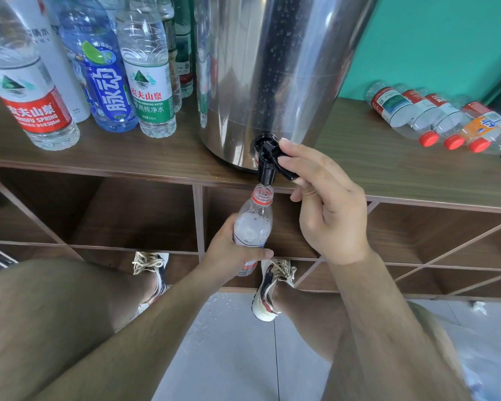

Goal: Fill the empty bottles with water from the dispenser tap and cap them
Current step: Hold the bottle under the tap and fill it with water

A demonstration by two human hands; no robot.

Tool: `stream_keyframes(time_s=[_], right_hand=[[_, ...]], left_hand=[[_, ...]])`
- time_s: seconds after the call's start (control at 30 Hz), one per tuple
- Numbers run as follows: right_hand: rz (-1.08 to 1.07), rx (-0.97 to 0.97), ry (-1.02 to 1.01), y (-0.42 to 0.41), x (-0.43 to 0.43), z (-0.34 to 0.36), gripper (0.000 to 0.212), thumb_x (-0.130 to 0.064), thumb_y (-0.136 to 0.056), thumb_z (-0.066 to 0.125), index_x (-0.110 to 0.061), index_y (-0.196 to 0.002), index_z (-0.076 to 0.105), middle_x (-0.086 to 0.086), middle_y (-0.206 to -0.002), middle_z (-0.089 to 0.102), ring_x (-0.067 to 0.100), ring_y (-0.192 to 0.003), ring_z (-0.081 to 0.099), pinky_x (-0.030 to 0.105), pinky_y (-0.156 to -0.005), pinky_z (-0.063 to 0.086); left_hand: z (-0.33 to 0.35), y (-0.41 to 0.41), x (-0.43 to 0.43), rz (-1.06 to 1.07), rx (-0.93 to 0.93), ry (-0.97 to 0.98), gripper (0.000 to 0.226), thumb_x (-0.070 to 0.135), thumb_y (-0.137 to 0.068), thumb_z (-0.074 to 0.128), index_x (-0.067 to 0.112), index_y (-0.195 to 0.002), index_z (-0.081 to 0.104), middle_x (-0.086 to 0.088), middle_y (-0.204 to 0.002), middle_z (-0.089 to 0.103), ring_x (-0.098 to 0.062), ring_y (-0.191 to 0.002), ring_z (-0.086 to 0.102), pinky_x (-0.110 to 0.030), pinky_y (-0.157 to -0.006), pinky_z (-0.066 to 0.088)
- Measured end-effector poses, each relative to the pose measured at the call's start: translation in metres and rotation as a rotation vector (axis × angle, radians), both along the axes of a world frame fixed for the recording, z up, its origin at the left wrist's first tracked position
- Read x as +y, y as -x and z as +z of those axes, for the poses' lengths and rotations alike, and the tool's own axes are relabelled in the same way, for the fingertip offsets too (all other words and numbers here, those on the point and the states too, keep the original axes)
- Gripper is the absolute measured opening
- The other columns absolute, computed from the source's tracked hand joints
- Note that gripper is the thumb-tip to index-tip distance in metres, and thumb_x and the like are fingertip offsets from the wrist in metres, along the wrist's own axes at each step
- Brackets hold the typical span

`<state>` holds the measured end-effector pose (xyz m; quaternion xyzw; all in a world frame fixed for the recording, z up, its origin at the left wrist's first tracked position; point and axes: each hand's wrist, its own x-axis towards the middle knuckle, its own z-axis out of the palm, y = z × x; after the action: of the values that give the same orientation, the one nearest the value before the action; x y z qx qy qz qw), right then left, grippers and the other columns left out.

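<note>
A steel water dispenser [269,68] stands on the wooden shelf top [128,157]. Its black tap [268,160] juts over the shelf's front edge. My right hand [327,204] grips the tap's black lever, fingers curled round it. Water streams from the spout into an uncapped clear bottle [253,224] with a red neck ring, held upright right under the tap. My left hand [232,253] grips this bottle round its middle. The water inside is frothy and high up near the shoulder.
Several upright bottles [151,82] stand left of the dispenser. Several capped bottles [434,117] lie on their sides at the right. Open cubby shelves [139,215] sit below the top. The tile floor [243,342] by my shoes [268,287] is wet.
</note>
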<state>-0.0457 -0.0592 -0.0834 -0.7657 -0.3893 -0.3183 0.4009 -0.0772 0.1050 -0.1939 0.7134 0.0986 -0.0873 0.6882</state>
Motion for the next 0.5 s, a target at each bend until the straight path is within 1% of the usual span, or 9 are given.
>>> stream_keyframes(time_s=[0.13,0.37,0.5], right_hand=[[0.001,-0.001,-0.01,0.0007,0.0009,-0.0006,0.065,0.031,-0.084,0.044,-0.014,-0.127,0.064,0.004,-0.141,0.062,0.0,-0.106,0.062,0.026,-0.079,0.056],[0.003,-0.004,-0.01,-0.0004,0.0005,-0.0011,0.064,0.032,-0.083,0.044,-0.01,-0.126,0.065,0.006,-0.142,0.062,0.002,-0.107,0.062,0.028,-0.08,0.056],[0.002,0.002,-0.011,0.0002,0.0007,-0.0014,0.066,0.033,-0.082,0.044,-0.011,-0.127,0.065,0.006,-0.142,0.062,0.001,-0.104,0.062,0.028,-0.077,0.056]], left_hand=[[-0.0003,-0.0006,0.0002,0.005,0.0,-0.005,0.074,0.016,-0.07,0.094,0.043,-0.118,0.045,0.018,-0.116,0.057,-0.009,-0.104,0.057,-0.014,-0.069,0.043],[-0.0023,-0.0016,-0.0005,-0.004,-0.005,-0.019,0.078,0.018,-0.071,0.093,0.043,-0.125,0.043,0.017,-0.118,0.056,-0.01,-0.107,0.056,-0.014,-0.072,0.044],[-0.0042,-0.0023,-0.0001,0.004,-0.003,-0.015,0.081,0.019,-0.07,0.094,0.043,-0.128,0.042,0.016,-0.121,0.056,-0.011,-0.111,0.056,-0.017,-0.075,0.045]])
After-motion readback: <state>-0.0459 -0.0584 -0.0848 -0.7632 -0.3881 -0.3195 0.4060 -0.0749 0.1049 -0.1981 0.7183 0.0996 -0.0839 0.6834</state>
